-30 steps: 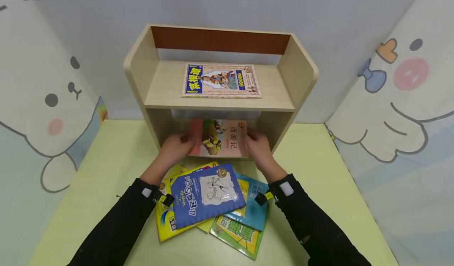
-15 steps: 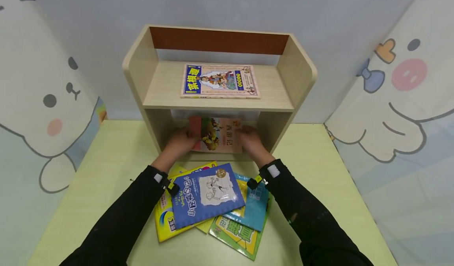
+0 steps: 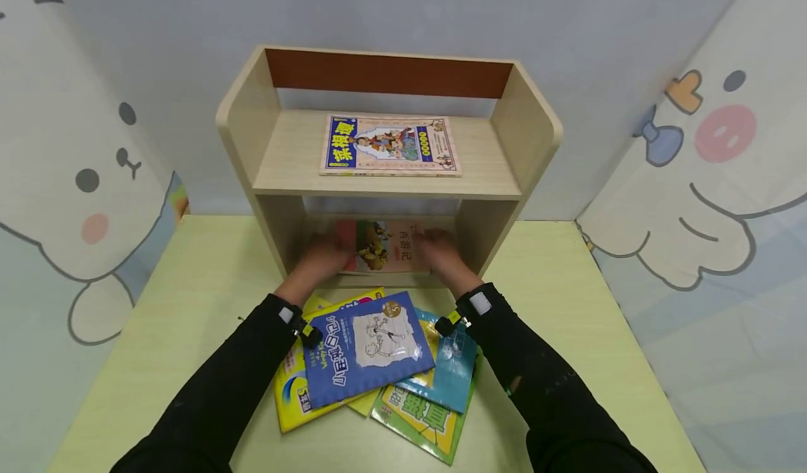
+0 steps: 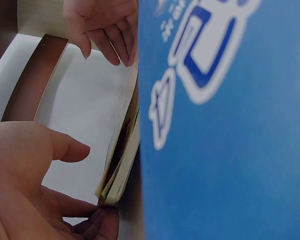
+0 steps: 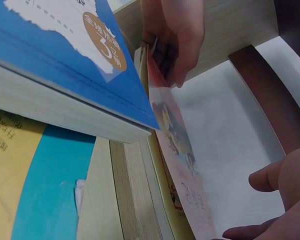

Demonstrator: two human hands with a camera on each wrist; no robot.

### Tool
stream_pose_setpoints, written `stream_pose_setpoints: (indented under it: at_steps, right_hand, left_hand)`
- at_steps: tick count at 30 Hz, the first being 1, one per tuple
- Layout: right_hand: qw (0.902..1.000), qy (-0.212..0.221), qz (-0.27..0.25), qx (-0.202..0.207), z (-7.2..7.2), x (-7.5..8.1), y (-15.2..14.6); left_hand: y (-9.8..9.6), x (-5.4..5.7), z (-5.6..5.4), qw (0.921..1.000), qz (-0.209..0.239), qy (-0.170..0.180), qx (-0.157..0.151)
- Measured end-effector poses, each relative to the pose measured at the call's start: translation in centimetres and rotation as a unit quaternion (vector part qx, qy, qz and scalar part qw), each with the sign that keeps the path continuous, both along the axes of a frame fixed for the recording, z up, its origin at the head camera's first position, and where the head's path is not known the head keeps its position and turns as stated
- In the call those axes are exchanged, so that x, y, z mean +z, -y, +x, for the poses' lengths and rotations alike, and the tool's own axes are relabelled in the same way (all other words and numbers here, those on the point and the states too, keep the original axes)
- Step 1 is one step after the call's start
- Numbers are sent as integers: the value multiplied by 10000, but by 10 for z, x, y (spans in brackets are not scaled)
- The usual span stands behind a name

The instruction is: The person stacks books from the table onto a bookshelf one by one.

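A pink-covered book (image 3: 400, 249) with a red spine lies cover up in the lower compartment of a small wooden bookshelf (image 3: 384, 186). My left hand (image 3: 323, 256) is at its red end; the left wrist view shows fingertips at the book's corner and the thumb raised off it. At the other end is my right hand (image 3: 441, 250); its thumb (image 5: 265, 179) stands apart from the cover in the right wrist view, with the fingers stretched out low beside the book's edge. The cover stands slightly away from the yellowish pages (image 5: 170, 200) beneath.
Another book (image 3: 391, 145) lies flat on the upper shelf. In front of the bookshelf, on the pale green table (image 3: 542, 305), is an overlapping pile: a blue book (image 3: 334, 368) on top, with yellow, teal (image 3: 457, 361) and green books (image 3: 416, 424) under it.
Both hands have moved deeper into the lower compartment with the pink book. It has gone from being held between them to lying on the shelf, and the thumbs have come off it.
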State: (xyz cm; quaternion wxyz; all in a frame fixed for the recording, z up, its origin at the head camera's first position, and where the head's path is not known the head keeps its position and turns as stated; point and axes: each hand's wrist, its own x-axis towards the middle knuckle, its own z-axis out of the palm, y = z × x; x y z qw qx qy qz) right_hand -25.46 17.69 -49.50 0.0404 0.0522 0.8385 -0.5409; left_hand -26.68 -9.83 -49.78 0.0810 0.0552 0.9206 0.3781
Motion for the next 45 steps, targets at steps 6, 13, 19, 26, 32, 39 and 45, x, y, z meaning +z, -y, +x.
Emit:
stream_pose_setpoints:
  at_steps: [6,13,19,26,32,39,45]
  right_hand:
    - [9999,129,-11,46,-1,-2,-2]
    - [9996,104,-143,210,1,-1,-3]
    - [9994,-27,-108,330,13,4,-5]
    - [9956,-267,760,477,69,19,-9]
    - [9938,25,665,895,122,19,-20]
    - [9919,679,66,1069,147,14,-28]
    - [9845,1321,-492,1048,153,5,-17]
  left_hand:
    - [1,0,1,9998,-95,162,-92]
    - [2,3,4,9996,-136,259,-63]
    - [8,8,10,9995,-233,131,-151]
    - [47,25,67,9998,93,149,-103]
    - [83,44,128,9965,390,667,309]
    - [96,37,158,9820,505,1809,224]
    - [87,18,165,9583,1292,2540,232]
